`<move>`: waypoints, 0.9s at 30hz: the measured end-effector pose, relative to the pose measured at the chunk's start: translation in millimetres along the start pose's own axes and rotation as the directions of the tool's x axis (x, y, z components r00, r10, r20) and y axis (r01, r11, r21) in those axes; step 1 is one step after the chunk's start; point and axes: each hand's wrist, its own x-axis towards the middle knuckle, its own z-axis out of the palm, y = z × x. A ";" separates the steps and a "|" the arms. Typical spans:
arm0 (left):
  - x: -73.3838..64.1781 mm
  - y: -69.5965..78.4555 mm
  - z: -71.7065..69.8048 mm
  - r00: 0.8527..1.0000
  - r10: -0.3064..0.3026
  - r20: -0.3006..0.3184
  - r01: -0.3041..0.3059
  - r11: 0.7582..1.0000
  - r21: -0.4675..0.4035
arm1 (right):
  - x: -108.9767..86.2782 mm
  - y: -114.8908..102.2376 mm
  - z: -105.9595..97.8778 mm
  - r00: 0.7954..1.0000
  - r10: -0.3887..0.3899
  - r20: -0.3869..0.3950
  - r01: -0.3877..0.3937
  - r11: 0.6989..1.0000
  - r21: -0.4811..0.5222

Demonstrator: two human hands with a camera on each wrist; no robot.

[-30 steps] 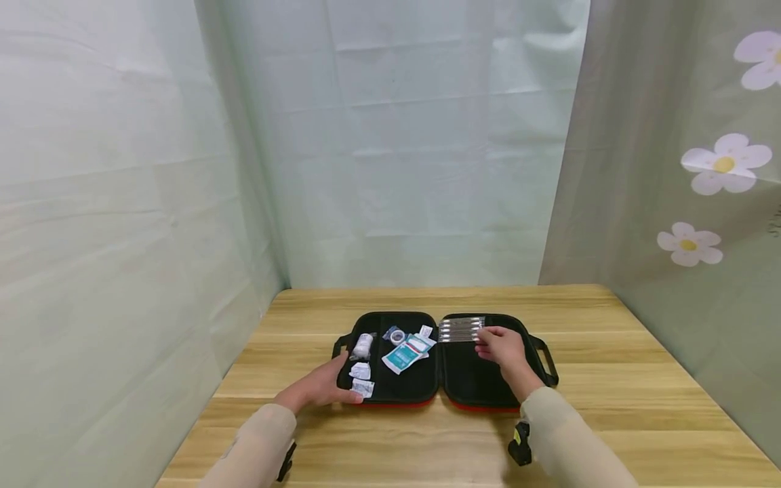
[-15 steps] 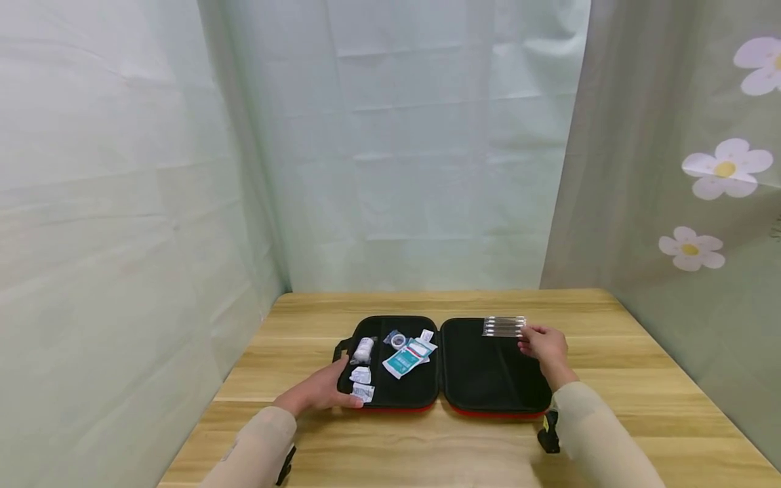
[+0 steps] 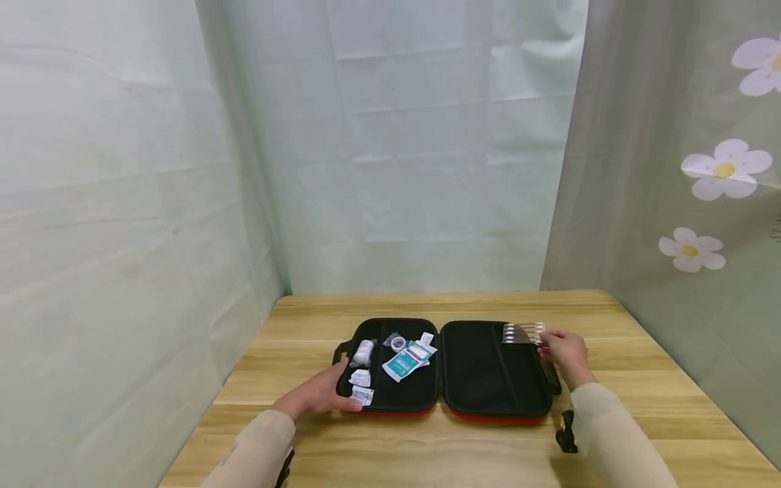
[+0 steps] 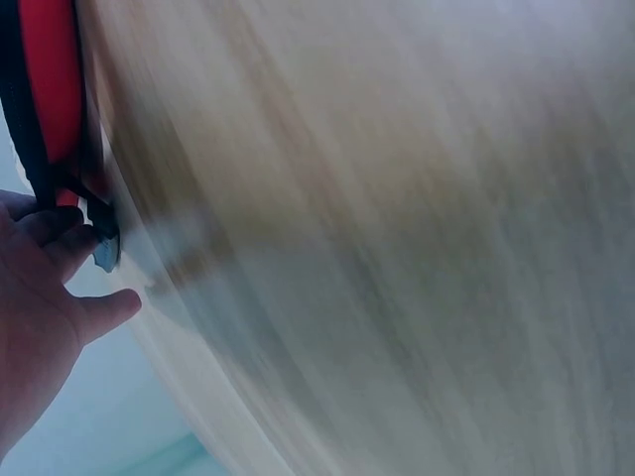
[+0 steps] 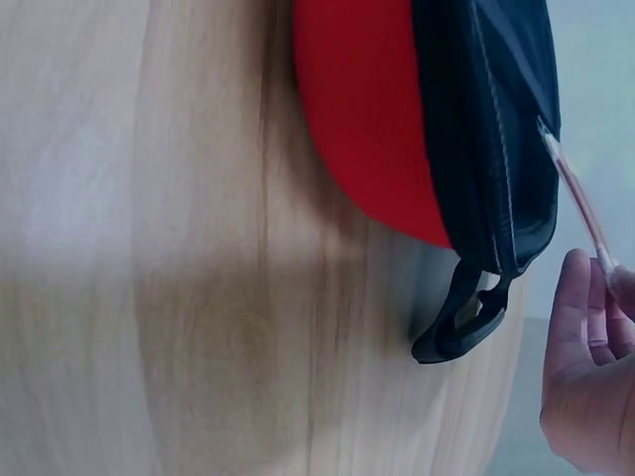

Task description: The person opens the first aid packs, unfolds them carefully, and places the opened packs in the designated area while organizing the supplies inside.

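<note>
My right hand [image 3: 565, 352] pinches the right end of a clear packet of cotton swabs [image 3: 518, 332], above the back right corner of the black case's right half [image 3: 476, 373]. The right wrist view shows the packet [image 5: 575, 193] edge-on, slanting from the fingers towards the case. My left hand [image 3: 322, 391] rests against the left edge of the opened case, thumb stretched along its front corner. In the left wrist view, its fingers touch the black edge by the handle [image 4: 97, 213]. Close to this hand lie two small white packets [image 3: 361, 386] inside the case.
The case's left half also holds a wrapped white roll [image 3: 363, 352], a roll of white tape [image 3: 398, 343] and teal-and-white packets [image 3: 405, 362]. A black strap runs across the right half. The wooden table [image 3: 427, 454] is bordered by pale curtains [image 3: 427, 169].
My right hand has carried the packet of cotton swabs rightward, from beside the case's fold to its back right corner. My left hand stays at the left edge.
</note>
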 end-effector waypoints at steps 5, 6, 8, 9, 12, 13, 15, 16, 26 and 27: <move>-1.8 0.2 -1.2 0.999 -0.036 0.000 0.036 0.999 0.020 | 3.5 5.0 -0.2 1.000 0.002 0.029 -0.001 1.000 -0.021; -1.6 0.1 -1.3 0.999 -0.043 0.000 0.043 0.999 0.021 | 4.0 5.5 0.1 0.999 -0.001 0.037 0.002 1.000 -0.023; -1.5 0.6 -1.8 0.999 -0.046 0.000 0.046 0.999 0.026 | 4.1 5.8 1.6 0.999 -0.006 0.048 0.008 1.000 -0.028; -1.2 0.5 -1.8 0.999 -0.047 0.000 0.047 0.999 0.026 | 4.3 5.8 2.4 0.999 -0.009 0.052 0.011 0.999 -0.032; -1.0 1.1 -1.9 0.999 -0.049 0.001 0.049 0.998 0.025 | 5.9 5.9 5.5 0.998 -0.005 0.061 0.008 0.998 -0.055; -1.3 1.2 -1.9 0.999 -0.049 0.002 0.049 0.998 0.025 | 5.9 5.6 6.8 0.998 -0.003 0.065 0.008 0.998 -0.068; -1.6 1.1 -1.3 0.999 -0.052 0.002 0.052 0.998 0.025 | 6.7 5.3 9.1 0.997 0.000 0.075 0.006 0.996 -0.084; -1.7 1.1 -1.0 0.999 -0.051 0.001 0.051 0.998 0.027 | 7.0 5.2 10.5 0.997 0.001 0.081 0.006 0.996 -0.089; -1.5 1.7 0.1 0.998 -0.062 0.000 0.062 0.997 0.037 | 10.5 2.4 25.9 0.993 -0.002 0.115 0.017 0.991 -0.133; -1.5 1.9 -0.1 0.998 -0.062 0.001 0.062 0.997 0.040 | 11.1 2.3 27.6 0.993 -0.009 0.117 0.026 0.989 -0.147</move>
